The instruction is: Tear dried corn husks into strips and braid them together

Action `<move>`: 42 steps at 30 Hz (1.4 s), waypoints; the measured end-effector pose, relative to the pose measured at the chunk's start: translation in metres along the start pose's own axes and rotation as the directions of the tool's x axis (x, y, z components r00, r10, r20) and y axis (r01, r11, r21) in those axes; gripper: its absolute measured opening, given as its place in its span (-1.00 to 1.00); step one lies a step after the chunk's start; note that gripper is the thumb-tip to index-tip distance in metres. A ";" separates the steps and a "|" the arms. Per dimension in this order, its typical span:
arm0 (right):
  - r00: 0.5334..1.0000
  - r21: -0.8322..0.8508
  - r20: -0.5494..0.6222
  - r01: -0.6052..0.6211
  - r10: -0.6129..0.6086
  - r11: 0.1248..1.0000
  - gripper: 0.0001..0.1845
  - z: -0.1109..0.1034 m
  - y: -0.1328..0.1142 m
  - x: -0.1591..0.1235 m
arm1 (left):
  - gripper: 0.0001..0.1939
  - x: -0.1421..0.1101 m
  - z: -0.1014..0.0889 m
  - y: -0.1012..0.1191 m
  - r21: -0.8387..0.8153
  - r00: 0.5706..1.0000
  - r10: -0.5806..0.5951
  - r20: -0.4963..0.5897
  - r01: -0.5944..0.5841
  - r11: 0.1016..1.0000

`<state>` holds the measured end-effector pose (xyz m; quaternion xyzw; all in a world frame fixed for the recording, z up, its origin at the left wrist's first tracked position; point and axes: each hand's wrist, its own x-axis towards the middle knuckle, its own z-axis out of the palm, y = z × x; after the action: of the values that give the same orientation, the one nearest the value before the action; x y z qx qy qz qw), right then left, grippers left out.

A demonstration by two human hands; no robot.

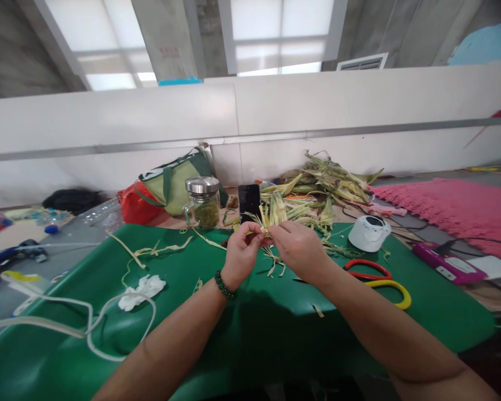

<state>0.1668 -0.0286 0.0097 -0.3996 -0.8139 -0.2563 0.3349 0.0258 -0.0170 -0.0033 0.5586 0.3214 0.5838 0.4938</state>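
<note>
My left hand (pixel 242 250), with a dark green bead bracelet (pixel 224 285) on its wrist, pinches a bundle of pale corn husk strips (pixel 276 209). Close against it, my right hand (pixel 297 248) also has its fingers closed on the bundle. The strips fan upward above both hands, and a few narrow ends hang below them. The fingertips partly cover the spot where the strips meet. Under my right forearm lie scissors with one red handle (pixel 369 262) and one yellow handle (pixel 403 292); their blades are mostly hidden.
A green mat (pixel 183 317) covers the table. Behind it stand a glass jar (pixel 202 209), a phone (pixel 249 200) and a husk pile (pixel 338 178). A white device (pixel 368 234) and purple power strip (pixel 448 264) sit right; a white cable (pixel 89 317) and crumpled tissue (pixel 142 292) lie left.
</note>
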 end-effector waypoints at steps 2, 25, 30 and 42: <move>0.999 -0.006 0.048 -0.007 0.008 1.000 -0.73 0.000 0.001 0.000 | -0.77 -0.001 0.001 -0.001 0.039 1.000 0.027 -0.012 -0.027 0.999; 0.973 0.435 0.168 -0.220 0.161 0.873 -0.82 -0.005 0.009 0.006 | -0.88 -0.008 0.002 -0.002 0.202 0.990 0.134 -0.049 -0.121 0.972; 0.933 0.616 0.184 -0.355 0.311 0.703 -0.86 0.001 0.007 0.008 | -0.89 -0.007 0.002 -0.002 0.205 0.986 0.157 -0.049 -0.144 0.968; 0.970 0.606 0.183 -0.240 0.161 0.759 -0.82 0.000 0.014 0.010 | -0.88 -0.008 0.005 -0.001 0.121 0.992 0.097 -0.078 -0.087 0.989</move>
<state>0.1737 -0.0164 0.0192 -0.3657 -0.8237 0.0890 0.4242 0.0300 -0.0247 -0.0058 0.5760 0.3494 0.6089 0.4189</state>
